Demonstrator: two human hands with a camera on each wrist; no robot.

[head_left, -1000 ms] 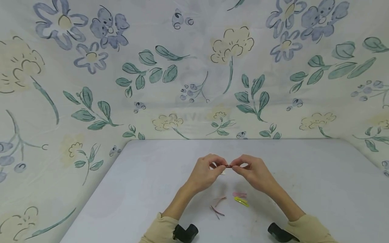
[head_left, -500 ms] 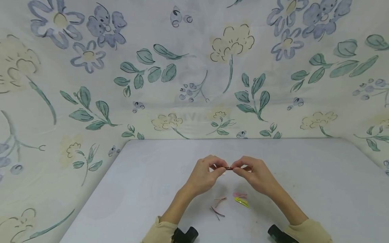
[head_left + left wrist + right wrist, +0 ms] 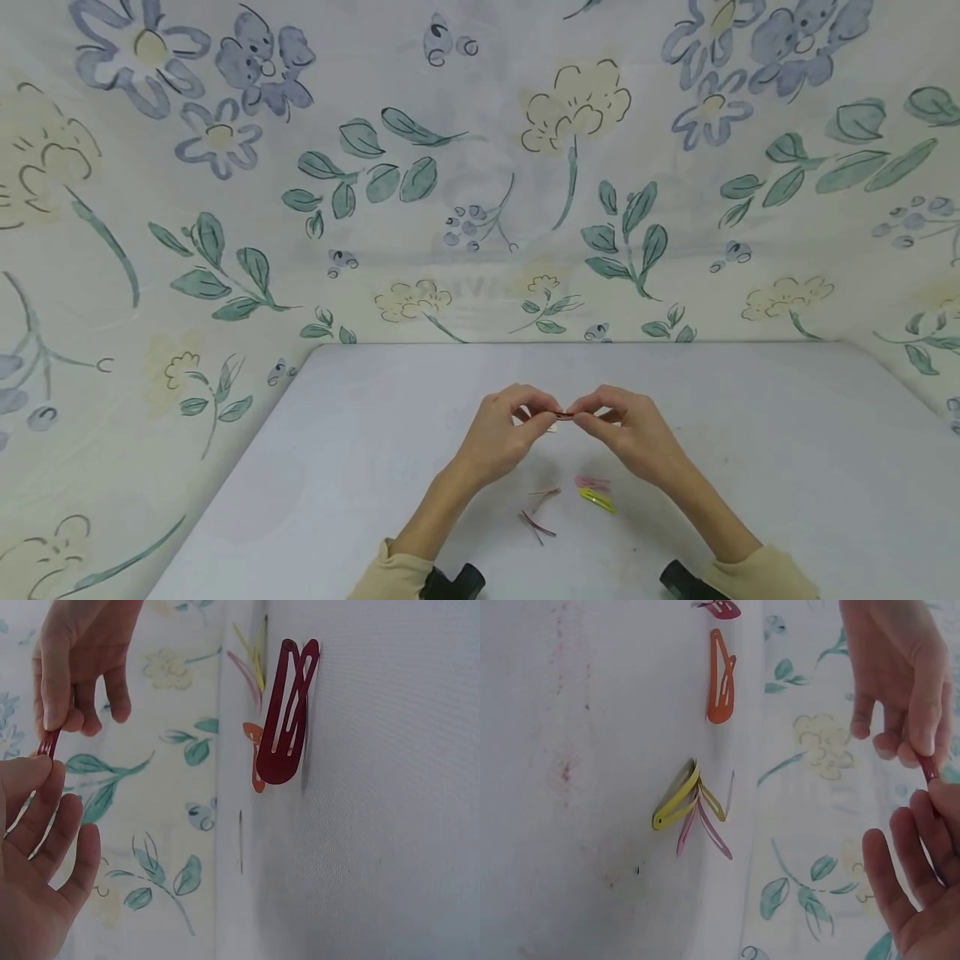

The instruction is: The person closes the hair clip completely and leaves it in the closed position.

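Note:
A dark red snap hair clip (image 3: 564,415) is held above the table between both hands. My left hand (image 3: 498,433) pinches its left end between thumb and finger. At the other end, the thumb and finger of my right hand (image 3: 633,429) grip it. Fingertips hide most of the clip; its slotted middle shows in the left wrist view. Below the hands lie another dark red hair clip (image 3: 279,766) and an orange hair clip (image 3: 718,709). To their right are a yellow hair clip (image 3: 597,500) and a pink hair clip (image 3: 592,482), close together.
The white table (image 3: 360,467) meets a flower-patterned cloth (image 3: 480,208) at its back edge. A small pale thing (image 3: 552,428), too small to identify, shows below the left fingertips. Black wrist devices (image 3: 457,582) sit at both sleeves.
Both hands have come slightly lower in the head view, still gripping the dark red hair clip. The head view has shifted a little. The clips on the table have not moved.

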